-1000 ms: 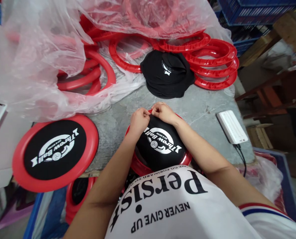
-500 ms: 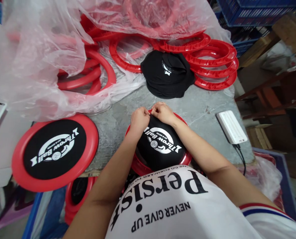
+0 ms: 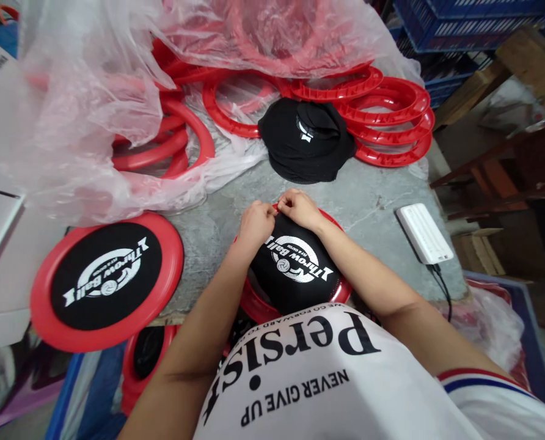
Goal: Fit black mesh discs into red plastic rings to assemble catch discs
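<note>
Directly in front of my body a black printed fabric disc (image 3: 295, 263) lies over a red plastic ring (image 3: 256, 300). At the far side of the ring, my left hand (image 3: 258, 223) pinches the fabric's edge. Close beside it, my right hand (image 3: 300, 208) is closed on the same edge, fingertips nearly meeting the left ones. The fabric's near part is hidden by my shirt. To the left rests a throw disc (image 3: 106, 278) with black fabric filling its red ring. Beyond my hands sits a pile of black fabric discs (image 3: 307, 143).
Red rings (image 3: 391, 128) are stacked at the back right, and more lie under clear plastic sheeting (image 3: 93, 122). A white power bank (image 3: 423, 233) with a cable is on the grey table's right side. Blue crates (image 3: 474, 27) stand behind, and a bin (image 3: 533, 342) is at lower right.
The view has shifted slightly, so the left disc appears a little further right. Both hands stay at the ring's far edge with only slight finger movement.
</note>
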Demonstrator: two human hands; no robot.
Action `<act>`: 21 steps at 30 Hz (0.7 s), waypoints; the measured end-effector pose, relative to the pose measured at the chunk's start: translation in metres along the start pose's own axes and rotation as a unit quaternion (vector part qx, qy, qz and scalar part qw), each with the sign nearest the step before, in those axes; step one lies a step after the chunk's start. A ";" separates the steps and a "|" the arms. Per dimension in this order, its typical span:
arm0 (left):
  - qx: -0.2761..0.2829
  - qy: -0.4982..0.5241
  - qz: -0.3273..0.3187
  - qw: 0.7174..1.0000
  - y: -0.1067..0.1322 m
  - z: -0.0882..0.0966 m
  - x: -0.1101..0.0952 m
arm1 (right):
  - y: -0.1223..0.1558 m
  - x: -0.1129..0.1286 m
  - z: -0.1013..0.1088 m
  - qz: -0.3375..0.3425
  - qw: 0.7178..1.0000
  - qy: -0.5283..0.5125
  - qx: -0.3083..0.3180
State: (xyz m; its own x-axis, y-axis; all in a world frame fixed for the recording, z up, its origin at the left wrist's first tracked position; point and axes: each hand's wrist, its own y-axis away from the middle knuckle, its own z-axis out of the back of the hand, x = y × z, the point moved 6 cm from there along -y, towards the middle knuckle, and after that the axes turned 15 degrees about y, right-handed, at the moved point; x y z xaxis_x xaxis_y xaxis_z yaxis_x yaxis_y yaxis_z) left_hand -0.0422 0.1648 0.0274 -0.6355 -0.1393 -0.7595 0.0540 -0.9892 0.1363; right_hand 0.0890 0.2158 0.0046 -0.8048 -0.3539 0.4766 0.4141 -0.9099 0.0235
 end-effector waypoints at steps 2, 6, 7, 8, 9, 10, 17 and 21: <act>0.010 0.016 0.003 1.000 0.002 0.002 0.001 | 0.001 0.002 0.002 -0.013 1.000 0.016 0.002; -0.054 0.028 -0.039 0.997 0.015 0.015 -0.009 | 0.003 0.008 0.005 -0.015 0.999 0.038 0.006; -0.075 0.022 -0.064 0.995 0.021 0.018 -0.017 | 0.003 0.008 0.005 -0.017 0.999 0.039 0.005; -0.083 0.020 -0.093 0.992 0.029 0.018 -0.027 | 0.003 0.008 0.004 -0.020 0.999 0.034 0.008; -0.074 0.029 -0.123 0.989 0.038 0.015 -0.040 | 0.003 0.007 0.004 -0.025 0.999 0.024 0.013; -0.045 0.047 -0.156 0.986 0.048 0.008 -0.055 | 0.002 0.006 0.003 -0.031 0.999 0.008 0.018; 0.413 0.067 -0.236 0.877 0.146 -0.088 -0.158 | -0.001 0.009 0.007 -0.030 0.996 -0.074 -0.026; 0.510 0.061 -0.160 0.843 0.179 -0.102 -0.186 | -0.009 0.000 0.007 -0.017 0.984 -0.174 -0.035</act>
State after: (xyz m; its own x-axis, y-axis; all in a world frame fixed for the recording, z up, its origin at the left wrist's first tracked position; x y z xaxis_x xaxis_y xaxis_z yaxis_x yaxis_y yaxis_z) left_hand 0.1647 0.0092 0.1282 -0.4051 0.0628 -0.9121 -0.8345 -0.4328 0.3409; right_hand 0.0881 0.2259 0.0108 -0.6173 -0.2391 0.7495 0.3494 -0.9369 -0.0111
